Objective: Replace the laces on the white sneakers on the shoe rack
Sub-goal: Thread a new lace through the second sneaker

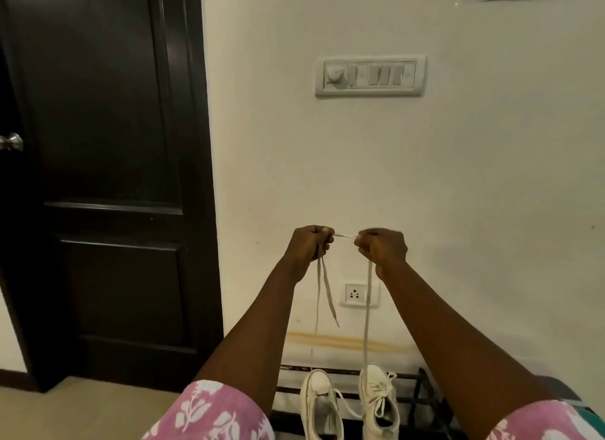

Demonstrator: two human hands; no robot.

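- A pale lace (368, 308) is stretching taut in a short span between two raised hands, well above the shoe rack (294, 369).
- The left hand (309, 243) is clenching round the lace, with two strands hanging down from it in front of the wall.
- The right hand (381, 246) is pinching the lace in curled fingers. One long strand is dropping from it toward the toe of the right sneaker (378, 397); whether it is touching the shoe cannot be told.
- The right sneaker is standing on the rack, laced, its toe pointing at the rack's back edge.
- The left sneaker (319, 403) is standing just beside it, toe toward the same edge, its top lying open. A white lace is running across from it to the right sneaker.
- Pink floral sleeves (216, 413) are showing at the bottom of the view.
- A socket (355, 294) is sitting on the wall between the hanging strands, and a switch panel (371, 76) is sitting higher up.
- A dark door (108, 177) is standing to the left.
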